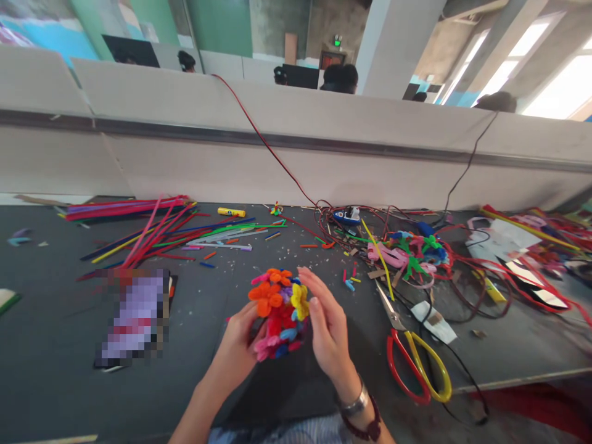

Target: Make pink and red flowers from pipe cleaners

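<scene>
Striped fabric (pixel 277 433) shows at the bottom edge, with a silver bangle (pixel 355 402) and a dark beaded band (pixel 370 425) on the right wrist. Just beyond, a ball of pipe-cleaner flowers (pixel 280 314) in orange, yellow, red, pink and blue is held above the dark counter (pixel 55 394) between both hands. The left hand (pixel 235 345) has a curled grip under and around it, apparently bearing its weight. The right hand (pixel 326 324) is open, its straight fingers (pixel 314 296) at or just beside a yellow flower, seemingly steadying the side rather than clasping. Held up like this, the ball can be reached from most sides. Red-and-yellow-handled scissors (pixel 396 325) lie near the right hand, with a wire tangle and pipe-cleaner shapes (pixel 407 253) beyond. To the left lie a pixelated object (pixel 134 314), loose pipe-cleaner stems (pixel 139 231) and a yellow glue stick (pixel 231 212), below a low partition (pixel 277 163) at the counter's far edge.
</scene>
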Action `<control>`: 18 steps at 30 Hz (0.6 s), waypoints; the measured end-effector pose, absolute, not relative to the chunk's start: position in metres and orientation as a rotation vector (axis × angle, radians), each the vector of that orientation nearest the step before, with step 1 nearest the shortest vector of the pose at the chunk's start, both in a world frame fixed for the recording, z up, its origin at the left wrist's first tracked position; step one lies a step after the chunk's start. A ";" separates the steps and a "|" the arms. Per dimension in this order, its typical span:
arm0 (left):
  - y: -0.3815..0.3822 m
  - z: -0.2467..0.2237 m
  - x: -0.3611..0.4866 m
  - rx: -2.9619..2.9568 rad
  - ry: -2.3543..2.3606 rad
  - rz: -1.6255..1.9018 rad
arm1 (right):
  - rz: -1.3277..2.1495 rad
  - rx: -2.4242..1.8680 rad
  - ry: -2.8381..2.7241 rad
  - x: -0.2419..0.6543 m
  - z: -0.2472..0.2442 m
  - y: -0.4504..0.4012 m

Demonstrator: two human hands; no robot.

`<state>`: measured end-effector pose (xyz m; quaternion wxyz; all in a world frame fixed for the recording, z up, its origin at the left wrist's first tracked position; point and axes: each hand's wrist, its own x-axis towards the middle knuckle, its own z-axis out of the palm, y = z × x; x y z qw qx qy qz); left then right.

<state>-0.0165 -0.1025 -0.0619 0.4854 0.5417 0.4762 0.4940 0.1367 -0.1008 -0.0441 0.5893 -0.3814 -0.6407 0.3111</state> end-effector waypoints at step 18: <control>-0.121 -0.076 -0.031 1.297 1.139 1.103 | 0.810 -0.877 -1.562 0.141 -0.048 -0.105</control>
